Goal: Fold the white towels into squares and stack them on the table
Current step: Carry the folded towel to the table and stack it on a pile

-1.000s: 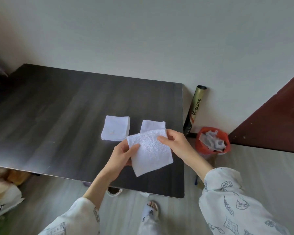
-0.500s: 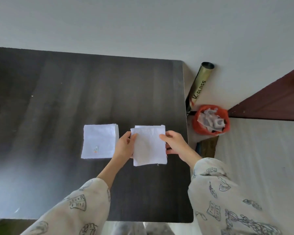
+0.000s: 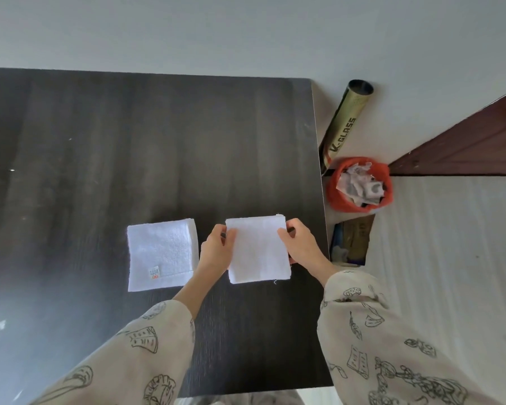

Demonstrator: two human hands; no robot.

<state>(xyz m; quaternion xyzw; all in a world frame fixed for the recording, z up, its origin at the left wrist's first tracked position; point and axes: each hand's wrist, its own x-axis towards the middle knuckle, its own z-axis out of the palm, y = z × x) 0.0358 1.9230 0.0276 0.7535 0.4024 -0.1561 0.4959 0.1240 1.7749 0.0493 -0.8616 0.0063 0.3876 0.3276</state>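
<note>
A folded white towel (image 3: 259,249) lies square on the dark table (image 3: 129,156), near its right edge. My left hand (image 3: 216,252) pinches its left edge, thumb on top. My right hand (image 3: 300,247) pinches its right edge the same way. It covers the folded towel that lay there before, so I cannot see that one. To the left, a second folded white towel (image 3: 161,254) with a small label at its lower edge lies flat, apart from my hands.
The table's right edge (image 3: 322,200) runs just beyond my right hand. On the floor past it stand an orange bin (image 3: 358,185) full of crumpled paper, a gold tube (image 3: 345,124) against the wall, and a box (image 3: 354,242).
Both hands have carried the folded towel away from me and lowered it squarely over the right-hand towel. The camera has tilted further down over the table.
</note>
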